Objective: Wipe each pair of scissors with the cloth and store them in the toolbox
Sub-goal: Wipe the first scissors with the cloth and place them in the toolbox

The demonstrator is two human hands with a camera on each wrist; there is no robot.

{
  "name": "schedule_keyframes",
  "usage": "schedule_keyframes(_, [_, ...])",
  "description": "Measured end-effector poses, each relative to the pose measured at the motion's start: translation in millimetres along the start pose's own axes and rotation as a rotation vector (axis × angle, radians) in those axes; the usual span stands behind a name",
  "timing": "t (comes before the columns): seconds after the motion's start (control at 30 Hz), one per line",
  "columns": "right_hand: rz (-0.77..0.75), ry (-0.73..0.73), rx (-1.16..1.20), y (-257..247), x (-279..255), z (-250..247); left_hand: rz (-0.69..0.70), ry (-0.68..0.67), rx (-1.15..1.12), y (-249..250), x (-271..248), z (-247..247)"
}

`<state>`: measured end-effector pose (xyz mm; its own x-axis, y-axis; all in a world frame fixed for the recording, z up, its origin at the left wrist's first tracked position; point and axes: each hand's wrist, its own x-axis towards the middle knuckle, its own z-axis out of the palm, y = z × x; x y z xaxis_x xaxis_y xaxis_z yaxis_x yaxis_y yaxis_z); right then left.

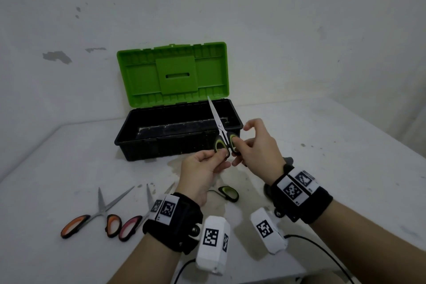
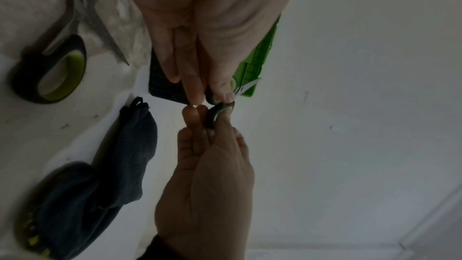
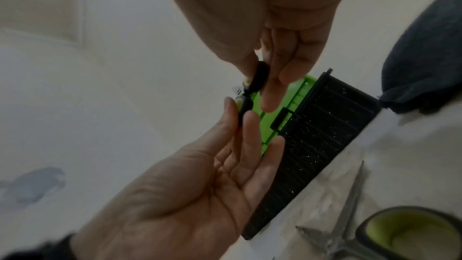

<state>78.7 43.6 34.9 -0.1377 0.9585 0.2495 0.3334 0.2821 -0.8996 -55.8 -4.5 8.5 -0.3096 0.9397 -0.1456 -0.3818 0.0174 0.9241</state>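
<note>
A small pair of scissors (image 1: 222, 132) with black-and-green handles is held up in front of the open toolbox (image 1: 182, 143), blades closed and pointing up. My left hand (image 1: 221, 154) pinches its left handle loop. My right hand (image 1: 235, 148) pinches the right loop. In the left wrist view the scissors (image 2: 221, 107) sit between both hands' fingertips. The right wrist view shows the scissors' handles (image 3: 252, 86) edge-on, before the toolbox (image 3: 317, 135). The dark grey cloth (image 2: 125, 155) lies on the table beside my right wrist (image 1: 288, 159).
Orange-handled scissors (image 1: 92, 217) and pink-handled scissors (image 1: 136, 221) lie at the near left. Another green-handled pair (image 1: 228, 193) lies under my left hand. The toolbox's green lid (image 1: 173, 74) stands up against the wall. The white table (image 1: 334, 145) ends close on the near side.
</note>
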Motion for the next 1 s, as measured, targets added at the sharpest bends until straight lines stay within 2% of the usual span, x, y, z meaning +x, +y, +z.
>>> schedule_keyframes(0.13, [-0.140,0.033,-0.167,-10,-2,-2,0.045,0.010,0.041,6,2,4])
schedule_keyframes(0.3, [-0.055,-0.065,-0.273,-14,4,-9,0.096,-0.006,0.122,12,1,4])
schedule_keyframes(0.47, [-0.032,-0.105,-0.394,-26,13,-10,0.150,-0.068,0.290,29,1,-3])
schedule_keyframes(0.63, [-0.001,-0.104,-0.469,-45,39,-4,0.412,0.056,0.866,78,27,-45])
schedule_keyframes(0.73, [0.018,-0.121,-0.551,-52,65,11,0.481,0.194,1.105,116,48,-79])
schedule_keyframes(0.83, [0.047,-0.147,-0.663,-58,90,32,0.432,0.280,1.300,136,77,-111])
schedule_keyframes(0.93, [0.083,-0.145,-0.793,-59,112,52,0.290,0.341,1.527,138,110,-143])
schedule_keyframes(1.0, [0.095,-0.187,-0.856,-59,128,60,0.194,0.381,1.592,137,124,-159])
